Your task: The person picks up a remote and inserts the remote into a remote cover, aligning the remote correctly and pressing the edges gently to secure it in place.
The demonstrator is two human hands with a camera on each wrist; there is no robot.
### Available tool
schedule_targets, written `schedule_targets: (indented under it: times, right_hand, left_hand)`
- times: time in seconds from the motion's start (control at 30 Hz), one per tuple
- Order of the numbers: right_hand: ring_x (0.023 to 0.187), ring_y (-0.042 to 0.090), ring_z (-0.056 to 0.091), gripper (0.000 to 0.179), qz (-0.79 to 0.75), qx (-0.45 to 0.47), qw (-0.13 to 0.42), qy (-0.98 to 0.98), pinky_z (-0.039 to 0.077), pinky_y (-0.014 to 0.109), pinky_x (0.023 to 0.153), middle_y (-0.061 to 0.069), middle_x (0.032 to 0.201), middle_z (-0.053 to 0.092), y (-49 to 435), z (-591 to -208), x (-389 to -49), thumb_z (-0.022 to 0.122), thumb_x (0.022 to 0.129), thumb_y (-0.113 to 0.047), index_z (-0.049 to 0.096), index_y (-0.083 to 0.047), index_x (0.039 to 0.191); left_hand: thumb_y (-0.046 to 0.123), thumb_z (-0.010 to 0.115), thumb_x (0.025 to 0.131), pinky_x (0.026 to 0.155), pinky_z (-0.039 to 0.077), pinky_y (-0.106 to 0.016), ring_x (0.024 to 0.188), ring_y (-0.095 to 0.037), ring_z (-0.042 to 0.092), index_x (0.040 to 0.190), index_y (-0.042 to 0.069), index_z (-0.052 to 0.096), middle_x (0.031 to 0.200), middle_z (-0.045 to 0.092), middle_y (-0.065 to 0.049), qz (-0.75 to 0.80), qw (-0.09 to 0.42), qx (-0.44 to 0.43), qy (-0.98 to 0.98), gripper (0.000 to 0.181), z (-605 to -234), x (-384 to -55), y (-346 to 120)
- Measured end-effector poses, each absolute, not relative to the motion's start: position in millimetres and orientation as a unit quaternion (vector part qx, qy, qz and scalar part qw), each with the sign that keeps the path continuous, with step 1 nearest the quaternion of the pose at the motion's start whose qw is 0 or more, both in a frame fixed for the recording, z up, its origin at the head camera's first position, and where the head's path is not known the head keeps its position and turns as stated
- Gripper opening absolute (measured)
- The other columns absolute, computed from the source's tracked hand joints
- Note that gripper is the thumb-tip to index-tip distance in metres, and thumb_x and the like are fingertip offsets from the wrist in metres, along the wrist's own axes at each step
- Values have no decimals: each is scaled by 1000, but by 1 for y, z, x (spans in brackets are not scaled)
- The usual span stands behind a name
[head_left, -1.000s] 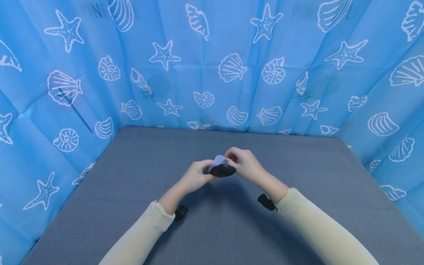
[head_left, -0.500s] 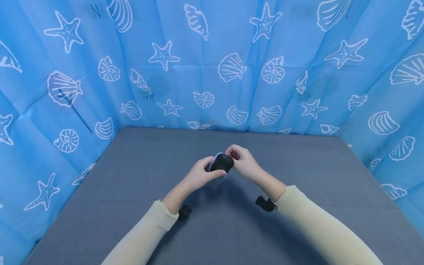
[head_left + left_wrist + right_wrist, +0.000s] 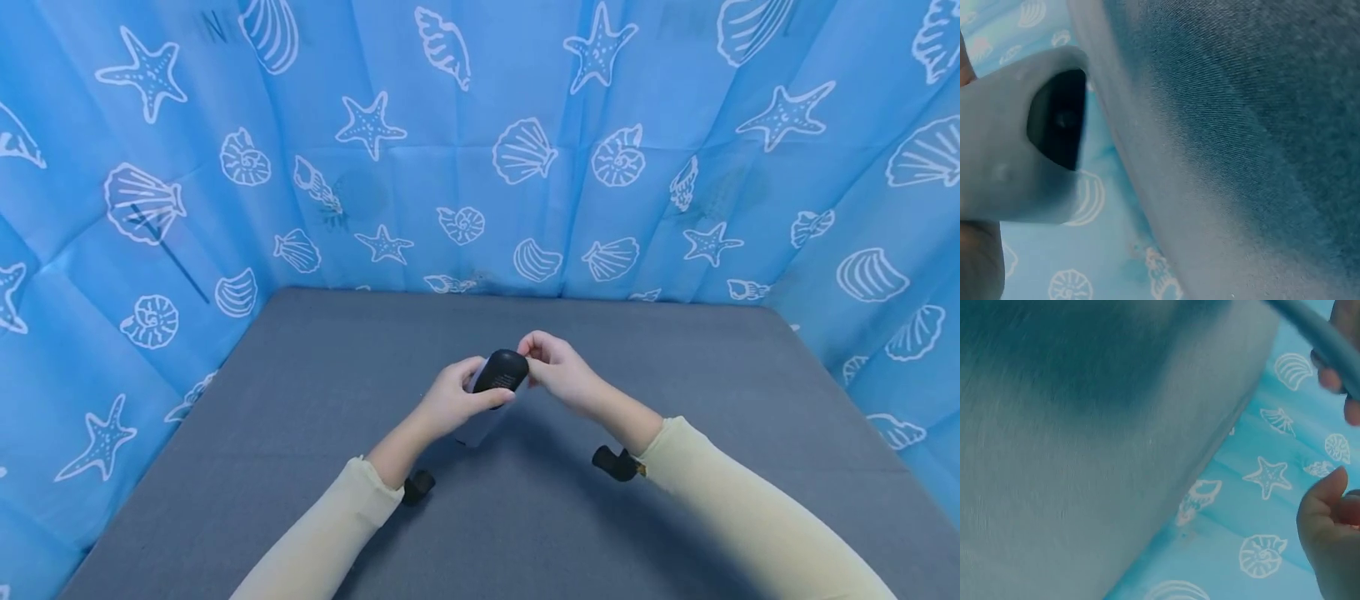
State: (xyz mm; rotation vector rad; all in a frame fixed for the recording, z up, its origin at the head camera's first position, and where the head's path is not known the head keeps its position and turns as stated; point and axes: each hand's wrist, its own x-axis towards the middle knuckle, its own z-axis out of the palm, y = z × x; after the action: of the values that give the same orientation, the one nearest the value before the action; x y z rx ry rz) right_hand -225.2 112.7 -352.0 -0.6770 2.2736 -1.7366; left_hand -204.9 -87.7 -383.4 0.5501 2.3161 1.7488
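Note:
My left hand grips a black rounded block with small pale print, its thumb across the front. A pale, translucent-looking casing extends from it below the thumb. In the left wrist view this casing looks grey and boxy, with a dark opening at its end. My right hand pinches the block's upper right edge with curled fingers; the exact contact is hard to see. In the right wrist view the right hand shows at the right border, below a blurred grey bar.
Beneath the hands lies a grey cloth-covered table. Blue curtains with white shells and starfish stand behind it and at both sides. A black wrist device sits under the left wrist, and another black device under the right.
The black block has been turned up from nearly edge-on, so its printed face now shows. The pale casing has swung from above it to below. My right hand has shifted slightly right.

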Motion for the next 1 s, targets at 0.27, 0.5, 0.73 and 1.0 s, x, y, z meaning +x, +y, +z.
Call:
schedule_targets:
  times: [0.27, 0.5, 0.73, 1.0]
  right_hand:
    - [57, 15, 43, 11, -523, -267, -4, 810, 38, 26, 53, 4, 68, 46, 115, -349, -222, 48, 92, 10, 45, -1, 89]
    - [59, 17, 40, 13, -516, -244, -45, 820, 36, 26, 54, 4, 70, 42, 113, -350, -215, 50, 89, 10, 44, -1, 88]
    - [60, 16, 40, 15, -519, -243, -49, 818, 36, 26, 54, 5, 71, 42, 118, -351, -212, 50, 87, 12, 43, -1, 87]
    - [59, 16, 40, 16, -514, -255, -53, 817, 36, 26, 54, 4, 72, 41, 120, -352, -207, 51, 87, 13, 43, -1, 88]
  left_hand:
    - [32, 72, 89, 57, 37, -30, 66, -17, 48, 99, 6, 63, 83, 58, -6, 576, 78, 169, 796, 29, -382, -204, -93]
    - [35, 73, 88, 52, 33, -28, 56, -15, 41, 94, 9, 62, 69, 51, -2, 542, 42, 176, 821, 29, -383, -202, -93]
    - [36, 74, 87, 50, 38, -27, 51, -12, 45, 98, 12, 65, 62, 53, 3, 491, -20, 179, 852, 28, -385, -197, -90]
    - [35, 75, 86, 48, 40, -25, 50, -8, 48, 107, 9, 68, 65, 60, 3, 446, -76, 191, 871, 34, -389, -191, -90]
